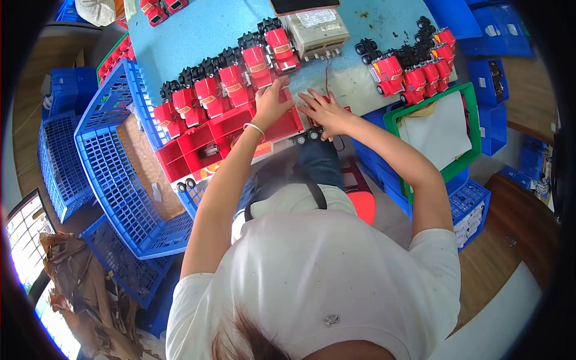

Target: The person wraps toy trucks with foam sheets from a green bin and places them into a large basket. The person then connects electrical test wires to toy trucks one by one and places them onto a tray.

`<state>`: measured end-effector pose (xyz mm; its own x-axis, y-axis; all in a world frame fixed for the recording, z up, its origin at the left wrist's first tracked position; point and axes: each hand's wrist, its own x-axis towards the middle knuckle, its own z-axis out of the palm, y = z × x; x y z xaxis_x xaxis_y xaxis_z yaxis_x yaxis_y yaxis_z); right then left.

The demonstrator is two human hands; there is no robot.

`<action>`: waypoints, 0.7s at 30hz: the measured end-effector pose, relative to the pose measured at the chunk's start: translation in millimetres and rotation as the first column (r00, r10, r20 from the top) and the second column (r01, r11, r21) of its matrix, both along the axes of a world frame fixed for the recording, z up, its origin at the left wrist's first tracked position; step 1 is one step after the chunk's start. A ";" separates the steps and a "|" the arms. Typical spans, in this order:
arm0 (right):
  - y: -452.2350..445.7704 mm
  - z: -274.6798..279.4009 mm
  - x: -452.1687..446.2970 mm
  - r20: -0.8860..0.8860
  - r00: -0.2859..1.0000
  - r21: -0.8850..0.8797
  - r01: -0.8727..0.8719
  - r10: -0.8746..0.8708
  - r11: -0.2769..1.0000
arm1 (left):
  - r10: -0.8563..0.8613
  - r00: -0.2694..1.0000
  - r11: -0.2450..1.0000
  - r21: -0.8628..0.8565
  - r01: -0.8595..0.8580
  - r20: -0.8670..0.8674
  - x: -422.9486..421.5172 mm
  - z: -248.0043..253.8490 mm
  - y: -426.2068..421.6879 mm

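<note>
A long red toy truck trailer (198,142) with open compartments and black wheels lies along the near table edge. My left hand (273,107) is on its right part, fingers bent over the red wall and one finger pointing up the table. At the trailer's right end is my right hand (329,115), its fingers spread toward the left; the underside of this hand is hidden. Just beyond the trailer stands a row of red toy truck cabs (233,84) with black chassis. A thin dark wire (327,75) runs down toward my right hand.
A grey metal box (318,35) with knobs stands beyond my hands. More red truck cabs (414,81) are grouped at the right. A large blue crate (114,162) is at the left, and a green-rimmed tray (474,120) at the right, both beside the table (207,27).
</note>
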<state>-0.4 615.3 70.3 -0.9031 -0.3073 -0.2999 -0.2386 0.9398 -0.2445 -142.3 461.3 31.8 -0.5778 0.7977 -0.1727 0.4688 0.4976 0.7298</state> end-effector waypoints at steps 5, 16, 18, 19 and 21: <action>4.5 -6.4 -19.4 0.255 0.967 0.069 -0.019 0.000 0.997 | -0.010 1.000 1.000 -0.014 0.010 0.021 -2.3 0.6 1.9; 8.9 -22.4 -15.9 0.241 0.970 -0.039 -0.002 0.011 0.999 | -0.028 0.999 1.000 0.000 0.029 0.045 -3.0 -2.6 0.5; 8.5 -22.7 -15.2 0.249 0.968 -0.042 0.011 0.000 0.999 | -0.024 0.999 1.000 0.006 0.024 0.048 -2.5 -3.6 0.2; 8.3 -22.7 -14.4 0.250 0.968 -0.042 0.015 -0.004 0.999 | -0.028 0.998 1.000 0.006 0.028 0.048 -2.2 -4.1 0.2; 7.8 -17.2 -14.8 0.265 0.964 -0.031 0.021 -0.012 0.999 | -0.033 0.999 0.999 0.001 0.033 0.042 -2.6 -4.0 0.3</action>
<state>-15.2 623.1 53.1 -0.7981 -0.3068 -0.5185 -0.1459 0.9335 -0.3276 -144.9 461.6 27.8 -0.5437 0.8161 -0.1960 0.4535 0.4822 0.7495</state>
